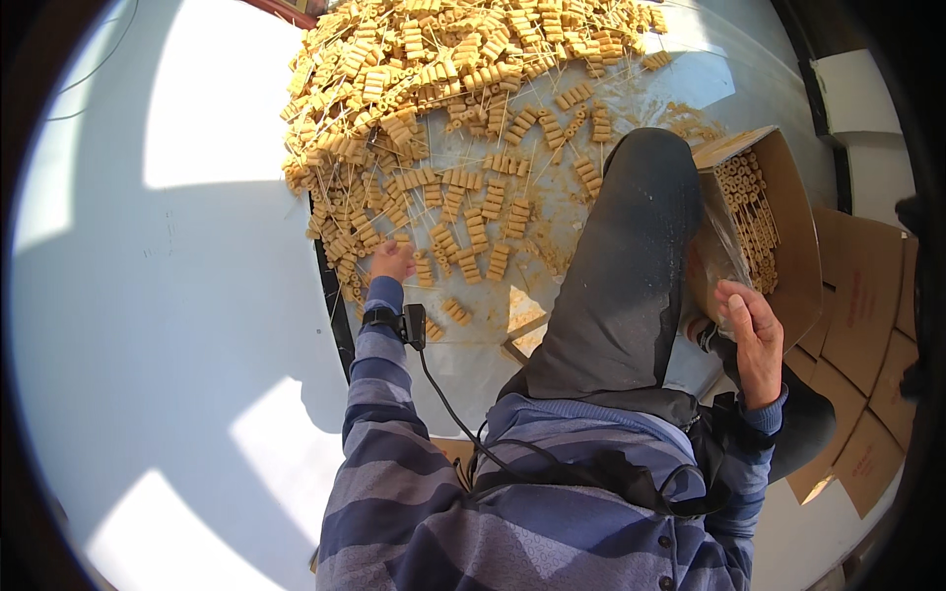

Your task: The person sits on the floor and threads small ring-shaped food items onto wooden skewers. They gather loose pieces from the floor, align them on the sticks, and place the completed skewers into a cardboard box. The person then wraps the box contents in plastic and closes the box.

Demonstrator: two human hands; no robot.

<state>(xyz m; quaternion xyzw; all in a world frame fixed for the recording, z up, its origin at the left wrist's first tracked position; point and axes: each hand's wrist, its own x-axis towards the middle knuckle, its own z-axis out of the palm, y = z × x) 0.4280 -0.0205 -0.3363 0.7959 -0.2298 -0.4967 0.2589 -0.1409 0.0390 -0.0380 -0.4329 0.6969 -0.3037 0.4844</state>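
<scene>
A large heap of skewers (424, 84) covers the far part of the pale work surface, each a thin stick through ridged, golden-brown rolled pieces. At the near left edge of the heap is my left hand (393, 259), its fingers curled in beside a few skewers; what they grip, if anything, is hidden. To the right, my right hand (752, 340) is held just in front of an open cardboard box (800, 251). Its thumb rests against bent fingers, and I cannot make out anything between them. Inside the box, skewers (746, 197) are packed with their round ends showing, next to a clear plastic liner (722, 246).
My bent leg (631, 256) stands between the heap and the box. Flattened cardboard (862, 335) lies on the right. Crumbs (552, 241) are scattered near the loose skewers. A cable (443, 399) runs from a small device (414, 326) on my left wrist.
</scene>
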